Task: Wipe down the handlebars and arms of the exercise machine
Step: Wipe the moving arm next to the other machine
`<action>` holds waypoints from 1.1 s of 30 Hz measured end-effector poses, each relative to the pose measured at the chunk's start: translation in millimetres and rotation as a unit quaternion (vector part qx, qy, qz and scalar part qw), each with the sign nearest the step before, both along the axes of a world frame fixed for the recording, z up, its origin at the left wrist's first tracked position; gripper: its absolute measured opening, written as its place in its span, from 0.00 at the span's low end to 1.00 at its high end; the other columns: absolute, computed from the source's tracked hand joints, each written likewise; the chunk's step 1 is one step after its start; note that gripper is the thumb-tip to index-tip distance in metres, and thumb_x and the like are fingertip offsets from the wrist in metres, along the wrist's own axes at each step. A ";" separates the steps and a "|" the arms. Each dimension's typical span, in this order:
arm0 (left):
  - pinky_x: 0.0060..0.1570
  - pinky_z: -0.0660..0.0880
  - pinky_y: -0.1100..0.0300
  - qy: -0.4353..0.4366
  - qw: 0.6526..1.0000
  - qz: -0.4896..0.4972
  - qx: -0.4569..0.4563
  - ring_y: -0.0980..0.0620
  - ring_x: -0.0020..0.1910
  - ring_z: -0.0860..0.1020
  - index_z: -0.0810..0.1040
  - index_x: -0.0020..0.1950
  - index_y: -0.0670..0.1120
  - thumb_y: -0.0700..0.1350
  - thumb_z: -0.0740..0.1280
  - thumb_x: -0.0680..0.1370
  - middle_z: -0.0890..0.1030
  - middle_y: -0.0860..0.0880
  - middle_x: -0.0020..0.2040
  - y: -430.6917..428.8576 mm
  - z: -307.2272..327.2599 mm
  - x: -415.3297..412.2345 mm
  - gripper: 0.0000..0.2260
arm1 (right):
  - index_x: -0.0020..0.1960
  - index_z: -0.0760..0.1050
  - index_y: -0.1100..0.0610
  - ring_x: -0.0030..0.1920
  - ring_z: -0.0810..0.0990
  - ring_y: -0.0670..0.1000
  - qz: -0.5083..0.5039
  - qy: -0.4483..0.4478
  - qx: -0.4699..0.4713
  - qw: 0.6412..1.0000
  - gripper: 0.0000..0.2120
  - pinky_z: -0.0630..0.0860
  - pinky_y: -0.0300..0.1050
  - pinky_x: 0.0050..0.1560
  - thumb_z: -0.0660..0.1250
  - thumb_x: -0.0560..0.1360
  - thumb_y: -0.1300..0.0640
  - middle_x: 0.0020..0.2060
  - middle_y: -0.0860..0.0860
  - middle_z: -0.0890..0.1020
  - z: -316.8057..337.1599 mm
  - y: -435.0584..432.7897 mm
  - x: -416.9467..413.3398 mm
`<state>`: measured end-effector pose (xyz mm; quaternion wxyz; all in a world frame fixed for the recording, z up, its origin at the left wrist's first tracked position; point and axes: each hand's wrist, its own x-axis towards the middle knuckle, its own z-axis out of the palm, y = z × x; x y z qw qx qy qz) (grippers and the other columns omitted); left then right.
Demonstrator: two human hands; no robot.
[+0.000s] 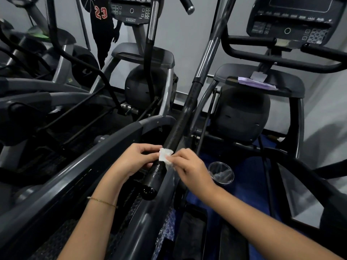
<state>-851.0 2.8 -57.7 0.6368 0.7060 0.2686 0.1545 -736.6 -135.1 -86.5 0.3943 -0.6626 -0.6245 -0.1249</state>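
Note:
A long black handlebar arm of the exercise machine runs from the top of the view down to its rounded end near me. A small white wipe is pressed against the bar just above the grip. My left hand curls around the bar from the left, its fingertips touching the wipe. My right hand pinches the wipe from the right side. The grip below the wipe looks wet and shiny.
A clear plastic cup sits low to the right of my right hand. A purple packet lies on the right machine's shelf. Two consoles stand above, and other machines crowd the left side. Grey frame rails pass under my arms.

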 end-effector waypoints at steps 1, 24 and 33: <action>0.32 0.72 0.74 0.004 1.000 -0.004 0.002 0.66 0.28 0.76 0.81 0.54 0.49 0.37 0.68 0.75 0.82 0.56 0.36 0.3 0.0 -0.1 0.10 | 0.46 0.80 0.62 0.39 0.75 0.54 -0.012 0.008 -0.003 1.000 0.10 0.73 0.44 0.40 0.60 0.74 0.62 0.39 0.54 0.78 1.1 3.9 6.0; 0.33 0.73 0.71 0.008 1.000 -0.006 -0.024 0.58 0.31 0.73 0.82 0.54 0.48 0.38 0.69 0.74 0.81 0.50 0.35 3.2 -5.1 -0.5 0.10 | 0.46 0.80 0.61 0.38 0.76 0.55 -0.029 0.023 0.021 0.999 0.11 0.73 0.48 0.39 0.60 0.75 0.59 0.38 0.53 0.78 -3.5 0.3 0.6; 0.41 0.74 0.65 -0.003 0.999 -0.009 -0.042 0.52 0.38 0.77 0.81 0.52 0.49 0.37 0.69 0.74 0.81 0.40 0.44 6.4 -6.5 1.7 0.10 | 0.54 0.76 0.58 0.42 0.74 0.52 0.070 -0.087 0.008 0.994 0.08 0.74 0.45 0.36 0.62 0.76 0.65 0.42 0.54 0.79 -6.5 -10.0 -15.1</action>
